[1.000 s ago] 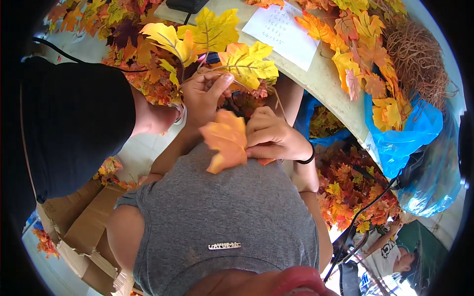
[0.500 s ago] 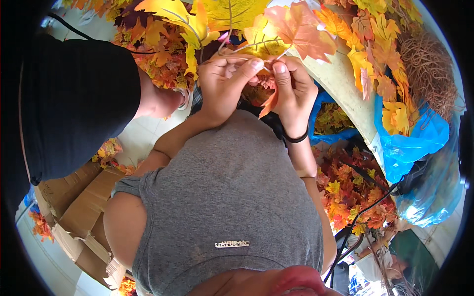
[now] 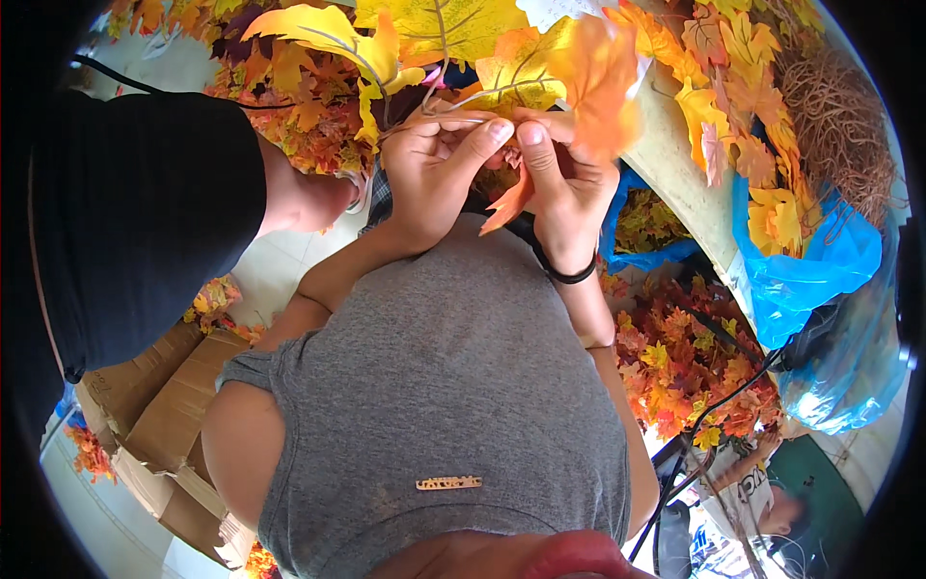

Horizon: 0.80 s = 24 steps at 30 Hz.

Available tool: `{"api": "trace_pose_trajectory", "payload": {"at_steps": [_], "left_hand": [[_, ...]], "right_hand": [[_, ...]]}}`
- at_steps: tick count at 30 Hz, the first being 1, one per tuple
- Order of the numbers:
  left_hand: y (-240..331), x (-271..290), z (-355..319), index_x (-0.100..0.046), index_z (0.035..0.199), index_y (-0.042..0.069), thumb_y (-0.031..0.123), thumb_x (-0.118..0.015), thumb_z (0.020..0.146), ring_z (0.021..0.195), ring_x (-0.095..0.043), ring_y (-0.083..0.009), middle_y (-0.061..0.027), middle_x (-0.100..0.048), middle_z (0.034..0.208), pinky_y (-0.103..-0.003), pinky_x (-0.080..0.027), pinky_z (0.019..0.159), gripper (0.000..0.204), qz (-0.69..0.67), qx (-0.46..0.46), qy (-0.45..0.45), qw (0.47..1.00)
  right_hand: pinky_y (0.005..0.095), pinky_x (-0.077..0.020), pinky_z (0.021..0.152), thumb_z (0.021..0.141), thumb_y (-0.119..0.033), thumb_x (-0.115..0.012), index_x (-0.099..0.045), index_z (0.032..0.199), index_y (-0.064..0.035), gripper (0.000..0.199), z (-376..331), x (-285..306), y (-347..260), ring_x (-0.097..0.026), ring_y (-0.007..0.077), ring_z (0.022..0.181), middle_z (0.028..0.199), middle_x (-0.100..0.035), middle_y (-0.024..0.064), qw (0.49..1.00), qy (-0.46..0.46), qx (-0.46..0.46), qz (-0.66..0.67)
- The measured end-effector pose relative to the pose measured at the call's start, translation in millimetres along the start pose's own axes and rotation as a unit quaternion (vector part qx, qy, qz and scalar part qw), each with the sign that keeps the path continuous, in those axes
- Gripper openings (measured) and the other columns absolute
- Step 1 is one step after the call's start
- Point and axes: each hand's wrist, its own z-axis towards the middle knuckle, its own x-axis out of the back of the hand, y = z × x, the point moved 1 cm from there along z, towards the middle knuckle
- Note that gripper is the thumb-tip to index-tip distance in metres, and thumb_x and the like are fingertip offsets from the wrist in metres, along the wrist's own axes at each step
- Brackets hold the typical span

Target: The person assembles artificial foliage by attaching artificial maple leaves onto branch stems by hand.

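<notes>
My left hand [image 3: 434, 174] is closed in a pinch, thumb against forefinger, on a thin stem of an artificial leaf garland. Large yellow artificial leaves [image 3: 439, 34] spread just beyond it. My right hand [image 3: 569, 188], with a black band on its wrist, is also closed in a pinch, thumb tip nearly touching the left one. An orange artificial leaf [image 3: 593, 92], smeared by motion, stands over the right fingers; its stem is hidden in them. Between the palms a smaller orange-red leaf [image 3: 508, 201] hangs down.
A pale table edge [image 3: 690, 207] runs along the right, bearing leaves and a tangle of brown twine [image 3: 837, 130]. Blue plastic bags [image 3: 805, 270] hang there. Leaf piles [image 3: 685, 357] lie below. Cardboard boxes [image 3: 178, 405] stand at left, near another person's dark-clothed leg [image 3: 145, 203].
The orange leaf over my right hand has turned and blurred, its stem no longer showing between my fingers. The smaller hanging leaf has swung left. My hands stay close together.
</notes>
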Motion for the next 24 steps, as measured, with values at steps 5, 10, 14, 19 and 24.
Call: {"api": "trace_pose_trajectory", "payload": {"at_steps": [5,10,14,19,24], "left_hand": [[-2.7,-1.1,0.1,-0.052,0.074,-0.005,0.000,-0.051,0.068,0.057,-0.050,-0.0092,-0.0095,-0.053,0.072,-0.018,-0.042,0.049,0.007,-0.036,0.014,-0.001,0.999],[-2.0,-3.3,1.1,-0.051,0.074,-0.006,-0.001,-0.051,0.068,0.058,-0.050,-0.0098,-0.0105,-0.053,0.072,-0.018,-0.043,0.050,0.008,-0.024,0.006,-0.001,1.000],[0.0,-3.7,-0.8,-0.051,0.075,-0.006,-0.001,-0.051,0.068,0.059,-0.050,-0.0097,-0.0104,-0.053,0.072,-0.018,-0.043,0.051,0.009,-0.019,0.008,-0.007,1.000],[3.0,-3.6,-5.4,-0.051,0.075,-0.006,0.000,-0.051,0.068,0.058,-0.050,-0.0091,-0.0094,-0.053,0.071,-0.017,-0.042,0.051,0.009,-0.005,0.032,-0.014,0.999],[1.4,-2.4,-7.0,-0.051,0.075,-0.006,0.000,-0.052,0.068,0.057,-0.049,-0.0089,-0.0091,-0.054,0.070,-0.017,-0.041,0.051,0.009,-0.029,0.026,0.009,0.999]], "right_hand": [[0.0178,-0.0372,0.062,0.072,-0.007,-0.049,-0.053,0.079,0.0013,0.012,0.1,1.1,8.8,-0.047,0.0070,0.066,0.071,-0.053,0.0031,0.988,-0.009,-0.041,0.147],[0.0179,-0.0370,0.062,0.072,-0.008,-0.049,-0.053,0.078,0.0014,0.011,-1.3,4.1,8.3,-0.047,0.0067,0.066,0.071,-0.053,0.0031,0.988,-0.007,-0.052,0.144],[0.0178,-0.0369,0.061,0.072,-0.008,-0.049,-0.053,0.079,0.0013,0.012,-3.5,5.4,13.8,-0.046,0.0064,0.065,0.071,-0.053,0.0029,0.990,-0.004,-0.033,0.139],[0.0180,-0.0370,0.061,0.072,-0.007,-0.049,-0.053,0.078,0.0006,0.010,-5.4,4.1,12.9,-0.046,0.0064,0.065,0.072,-0.053,0.0026,0.991,-0.009,-0.026,0.133],[0.0186,-0.0378,0.061,0.073,-0.006,-0.048,-0.052,0.077,0.0003,0.009,-7.5,0.3,16.4,-0.047,0.0072,0.066,0.072,-0.053,0.0028,0.977,-0.001,-0.046,0.206]]}}
